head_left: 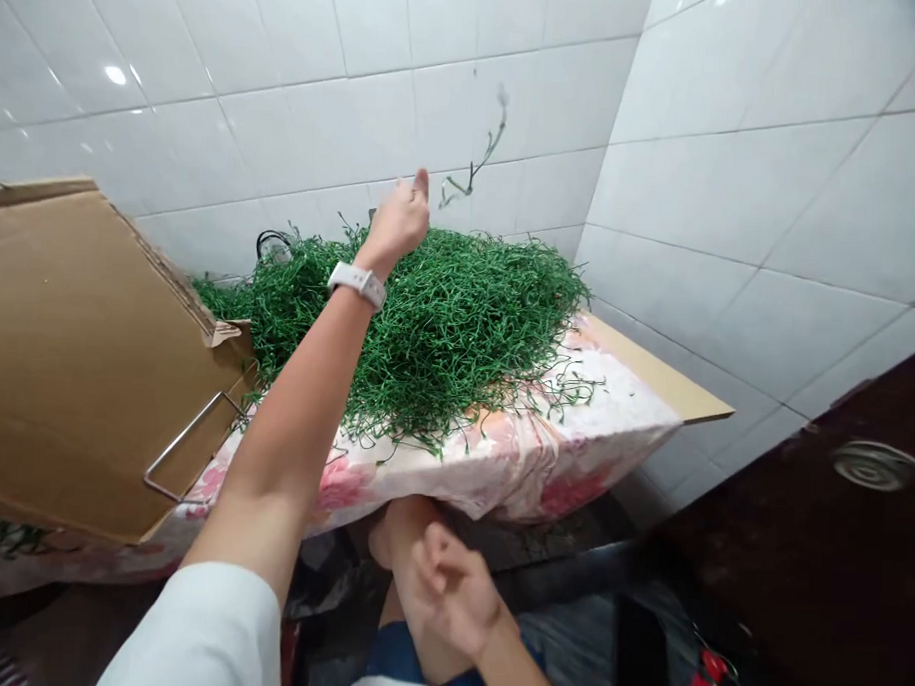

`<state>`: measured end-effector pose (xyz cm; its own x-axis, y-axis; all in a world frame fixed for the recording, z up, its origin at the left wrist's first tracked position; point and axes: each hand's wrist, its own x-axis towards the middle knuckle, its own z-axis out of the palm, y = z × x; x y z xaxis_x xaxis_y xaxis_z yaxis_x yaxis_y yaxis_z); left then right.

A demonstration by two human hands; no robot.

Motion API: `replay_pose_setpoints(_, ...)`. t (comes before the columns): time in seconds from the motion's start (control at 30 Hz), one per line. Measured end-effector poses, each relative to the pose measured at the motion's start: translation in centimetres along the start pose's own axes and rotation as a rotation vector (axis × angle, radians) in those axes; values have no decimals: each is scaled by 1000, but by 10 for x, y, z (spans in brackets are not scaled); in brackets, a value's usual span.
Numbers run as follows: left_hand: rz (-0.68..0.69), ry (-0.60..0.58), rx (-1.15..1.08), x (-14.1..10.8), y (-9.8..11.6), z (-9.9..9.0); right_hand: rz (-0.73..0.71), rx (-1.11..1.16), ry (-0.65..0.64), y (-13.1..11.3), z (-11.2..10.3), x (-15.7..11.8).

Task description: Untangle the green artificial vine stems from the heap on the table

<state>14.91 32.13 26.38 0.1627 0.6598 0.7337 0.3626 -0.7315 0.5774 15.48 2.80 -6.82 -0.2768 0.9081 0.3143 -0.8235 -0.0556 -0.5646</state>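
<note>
My left hand (398,221), with a pale watch (356,284) on its wrist, reaches over a large heap of thin green stems (458,323) with small buds. Its fingers look curled, one digit points up, and I see nothing held in it. A loose green stem (475,171), blurred, is in the air to the right of this hand, apart from it and in front of the tiled wall. My right hand (456,593) is low over my bare leg, below the table edge. Its fingers are curled and slightly blurred, with nothing visible in them.
The heap lies on a table with a pink floral cloth (605,428). A tilted cardboard box (74,360) with a metal wire handle (188,444) stands at the left. White tiled walls (733,183) enclose the back and right. A dark door (819,516) with a round knob is at right.
</note>
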Motion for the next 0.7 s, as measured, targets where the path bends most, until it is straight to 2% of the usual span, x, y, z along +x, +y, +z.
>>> replay_pose_setpoints(0.03,-55,14,76,17,-10,7,291,95,1,21,-2,-8)
replay_pose_setpoints(0.1,-16,13,202,21,-28,13,501,68,-66,54,-10,-19)
replay_pose_setpoints(0.13,16,-4,234,11,-36,11,611,4,-89,66,-17,-23)
replay_pose_setpoints(0.2,70,-51,303,-24,-54,-1,716,-170,-89,82,-31,-27)
replay_pose_setpoints(0.3,133,-122,536,-76,-82,-34,717,-323,-35,98,-44,-27)
replay_pose_setpoints(0.4,98,-99,686,-99,-106,-75,708,-334,-26,106,-42,-25)
replay_pose_setpoints(0.5,27,-1,784,-93,-123,-111,743,-296,68,107,-31,-25)
replay_pose_setpoints(0.57,-79,61,768,-82,-133,-129,779,-268,99,106,-25,-25)
replay_pose_setpoints(0.7,-314,60,661,-63,-151,-144,829,-276,78,111,-30,-27)
